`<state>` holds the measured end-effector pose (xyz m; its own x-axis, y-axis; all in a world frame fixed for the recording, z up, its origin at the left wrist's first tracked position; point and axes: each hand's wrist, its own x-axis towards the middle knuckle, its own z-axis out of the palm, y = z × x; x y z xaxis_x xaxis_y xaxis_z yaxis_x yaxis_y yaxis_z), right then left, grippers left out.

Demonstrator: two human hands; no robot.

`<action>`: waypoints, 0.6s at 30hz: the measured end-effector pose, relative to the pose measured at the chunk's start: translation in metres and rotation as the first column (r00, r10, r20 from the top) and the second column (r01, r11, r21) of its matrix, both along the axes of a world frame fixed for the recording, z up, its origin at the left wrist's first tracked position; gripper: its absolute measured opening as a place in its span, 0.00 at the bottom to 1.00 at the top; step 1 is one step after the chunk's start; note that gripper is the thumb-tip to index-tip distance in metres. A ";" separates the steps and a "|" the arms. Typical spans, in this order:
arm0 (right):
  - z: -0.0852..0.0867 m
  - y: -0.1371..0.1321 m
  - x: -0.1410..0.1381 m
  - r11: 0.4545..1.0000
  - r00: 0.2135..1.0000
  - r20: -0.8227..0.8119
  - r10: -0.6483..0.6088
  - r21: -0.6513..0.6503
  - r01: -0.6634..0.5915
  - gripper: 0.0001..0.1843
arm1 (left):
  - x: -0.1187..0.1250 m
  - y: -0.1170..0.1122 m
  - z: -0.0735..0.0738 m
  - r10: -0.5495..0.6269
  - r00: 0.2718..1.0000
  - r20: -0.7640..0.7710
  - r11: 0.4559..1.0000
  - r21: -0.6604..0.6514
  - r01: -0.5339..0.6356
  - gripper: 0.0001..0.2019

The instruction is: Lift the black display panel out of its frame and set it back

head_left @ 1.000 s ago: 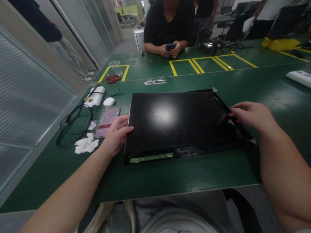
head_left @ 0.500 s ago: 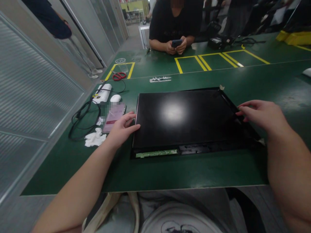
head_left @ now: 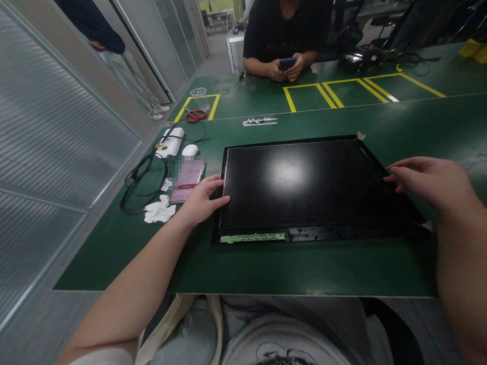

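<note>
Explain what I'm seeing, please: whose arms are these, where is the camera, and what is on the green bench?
No machine here: a person works bare-handed, and the one camera sits on their head, looking forward and down. The left hand lies on the left edge of a black display panel; the right hand touches its right edge. The panel lies flat on the green table, a green circuit strip showing along its near side. To its left: a pink phone, white mouse, black cable and crumpled tissue. Another person opposite holds a dark phone.
</note>
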<state>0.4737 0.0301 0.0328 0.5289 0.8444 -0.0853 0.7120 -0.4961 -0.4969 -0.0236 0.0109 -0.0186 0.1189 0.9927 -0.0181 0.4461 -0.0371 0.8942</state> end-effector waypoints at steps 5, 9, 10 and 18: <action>-0.002 -0.002 0.003 0.999 0.998 -0.037 0.044 0.029 -0.043 0.12 | -0.001 -0.001 0.001 -0.005 1.000 -0.023 1.000 0.002 0.005 0.28; -0.002 -0.004 0.001 0.992 0.987 -0.147 0.057 0.122 -0.039 0.13 | 0.000 -0.002 0.004 -0.032 0.999 -0.038 0.999 0.006 0.032 0.28; -0.002 -0.005 0.001 0.990 0.984 -0.170 0.054 0.138 -0.031 0.13 | 0.000 -0.002 0.005 -0.038 0.998 -0.045 0.999 0.006 0.038 0.28; -0.005 -0.005 0.006 0.988 0.992 -0.053 0.118 0.107 -0.111 0.17 | 0.000 -0.001 0.006 -0.069 0.991 -0.117 0.996 0.040 0.074 0.27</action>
<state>0.4794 0.0255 0.0275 0.4248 0.9050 -0.0224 0.7292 -0.3567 -0.5840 -0.0241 0.0100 -0.0124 0.1893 0.9819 0.0079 0.5413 -0.1111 0.8334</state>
